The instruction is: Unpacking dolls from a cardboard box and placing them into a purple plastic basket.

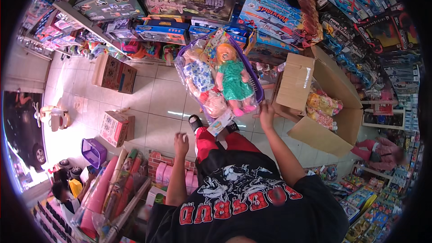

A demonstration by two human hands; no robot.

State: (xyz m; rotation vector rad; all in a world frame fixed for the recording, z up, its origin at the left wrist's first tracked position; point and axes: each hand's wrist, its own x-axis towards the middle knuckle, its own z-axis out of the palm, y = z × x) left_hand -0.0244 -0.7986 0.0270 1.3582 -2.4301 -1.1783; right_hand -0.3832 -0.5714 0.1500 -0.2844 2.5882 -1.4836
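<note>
Purple baskets (258, 88): 2 | brown cartons (294, 78): 3 | dolls (235, 81): at least 4, partly hidden

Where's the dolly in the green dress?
In the head view, the doll in the green dress is just right of the upper middle, lying in the purple basket, right beside the doll in blue flowers.

Bright glints now off the wrap (198, 73), crinkly, clear, glossy plastic over the dolls (235, 85), and beneath them a purple basket (257, 91) in smooth moulded plastic! Across to the open carton (293, 81): plain brown cardboard, thoroughly matt. Down below, polished floor tiles (168, 94) throw back white streaks (quite the shine), while the black T-shirt (310, 211) answers in soft, dull cloth.
</note>
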